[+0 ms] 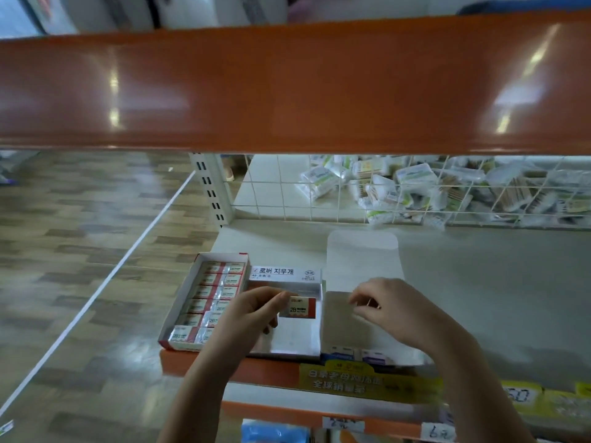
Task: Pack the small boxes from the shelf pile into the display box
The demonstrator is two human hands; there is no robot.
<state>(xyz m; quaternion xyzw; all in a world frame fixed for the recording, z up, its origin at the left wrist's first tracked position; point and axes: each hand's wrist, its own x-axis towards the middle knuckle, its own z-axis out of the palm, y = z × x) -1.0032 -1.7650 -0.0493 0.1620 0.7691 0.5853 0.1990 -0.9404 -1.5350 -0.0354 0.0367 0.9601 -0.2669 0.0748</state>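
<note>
My left hand [256,310] pinches a small red-and-white eraser box [299,308] and holds it over the white display box [294,343], whose lid flap [363,254] stands open behind. The floor of that display box looks bare. My right hand [391,310] hovers just to the right, over the box's right side, fingers curled and apart, holding nothing. To the left lies a second display box [196,273] filled with rows of the same small boxes [220,294].
An orange shelf beam [287,87] crosses the top of the view. A white wire grid [351,193] at the back fences off several wrapped packs. The shelf's orange front edge [243,369] carries yellow price tags. Wooden floor lies to the left.
</note>
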